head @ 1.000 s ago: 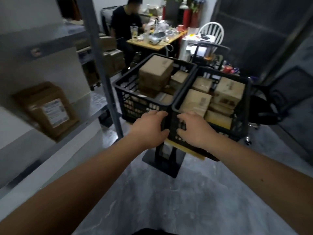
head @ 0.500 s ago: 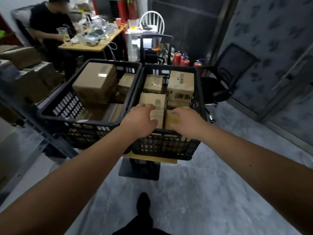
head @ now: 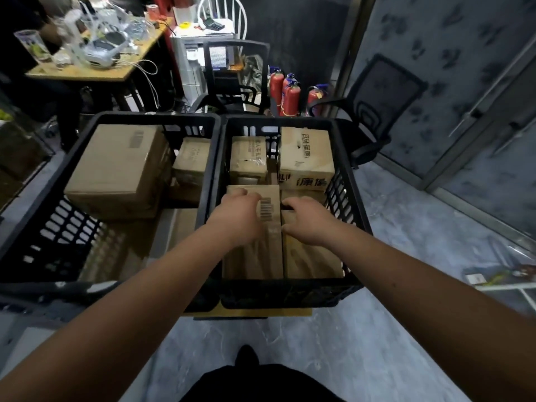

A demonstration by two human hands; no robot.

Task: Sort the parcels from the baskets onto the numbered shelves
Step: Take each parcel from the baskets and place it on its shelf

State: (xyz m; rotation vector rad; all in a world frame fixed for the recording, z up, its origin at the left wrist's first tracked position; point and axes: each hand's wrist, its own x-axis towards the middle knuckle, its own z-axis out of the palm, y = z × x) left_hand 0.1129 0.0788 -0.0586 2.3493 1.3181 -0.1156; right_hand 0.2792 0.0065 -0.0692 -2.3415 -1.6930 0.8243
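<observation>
Reaching further in than half a second back, both hands are now down inside the right basket (head: 290, 297) instead of sitting at its near rim, and the view has dropped closer over the baskets. The left hand (head: 236, 217) lies on top of the near parcel (head: 255, 250), fingers curled over its far left corner. The right hand (head: 307, 220) is at that parcel's right edge, fingers hooked into the gap between it and the neighbouring box (head: 310, 259); so both look clamped on it.

That parcel is a plain brown carton with a barcode label (head: 266, 209) on top, lying flat in the near left part of the right basket. Its long axis runs away from the person, near to far.

Behind it sit a small taped box (head: 248, 158) and a printed box (head: 306, 158). The left basket (head: 43, 224) touches the right one and holds a big box (head: 119, 169). Farther off: a counter (head: 121, 68) with clutter, red extinguishers (head: 290, 95), a white chair (head: 222, 13).
</observation>
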